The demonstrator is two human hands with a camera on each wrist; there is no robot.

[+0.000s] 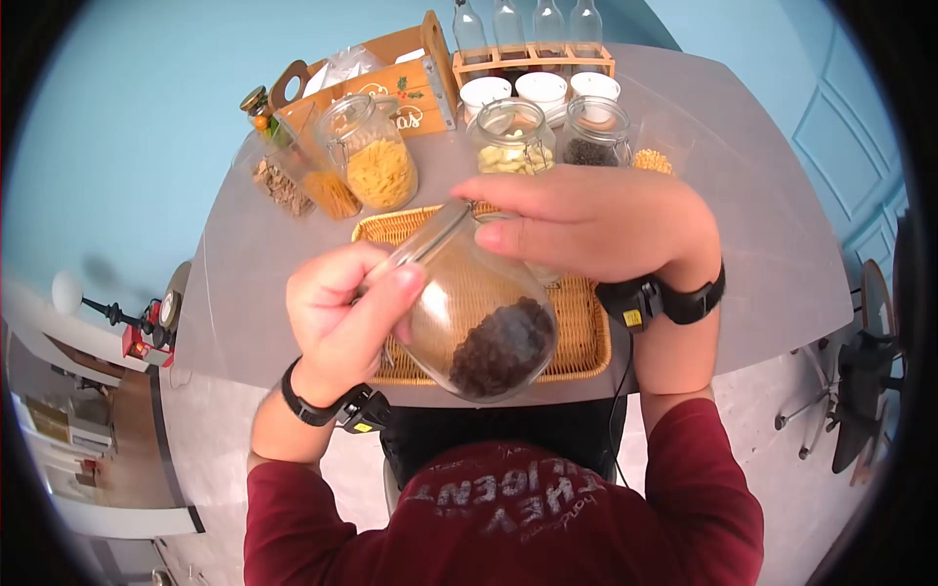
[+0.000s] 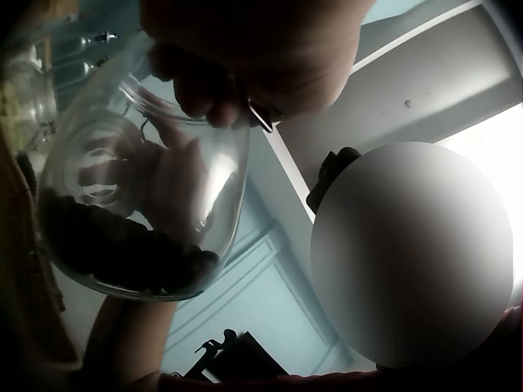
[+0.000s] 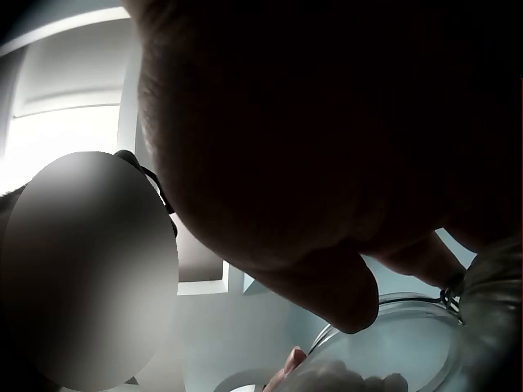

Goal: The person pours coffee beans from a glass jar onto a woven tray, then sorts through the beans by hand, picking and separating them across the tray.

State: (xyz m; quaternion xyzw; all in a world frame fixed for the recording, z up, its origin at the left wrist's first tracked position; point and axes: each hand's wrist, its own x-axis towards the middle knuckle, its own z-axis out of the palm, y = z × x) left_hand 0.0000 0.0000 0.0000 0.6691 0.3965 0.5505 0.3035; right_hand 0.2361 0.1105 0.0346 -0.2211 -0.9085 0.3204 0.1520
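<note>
A glass clip-top jar [image 1: 479,303] is tilted above the wicker basket, with dark, lumpy dried pieces [image 1: 503,347] gathered in its lower end. My left hand [image 1: 342,313] grips it at the neck and lid, thumb over the glass. From the other side my right hand [image 1: 596,220] reaches across with fingers extended, its fingertips right at the lid's rim by the wire clasp. In the left wrist view the jar [image 2: 147,188] shows the right hand's fingers through the glass. The right wrist view shows the wire clasp [image 3: 449,298] close by the right fingertips.
Under the jar lies a wicker basket [image 1: 586,342]. Behind stand a pasta jar [image 1: 379,171], a jar of pale pieces [image 1: 513,146], a dark-filled jar [image 1: 594,142], white cups [image 1: 540,88], a bottle rack [image 1: 532,61] and a wooden crate [image 1: 425,88]. A cable [image 1: 618,410] hangs from the right wrist.
</note>
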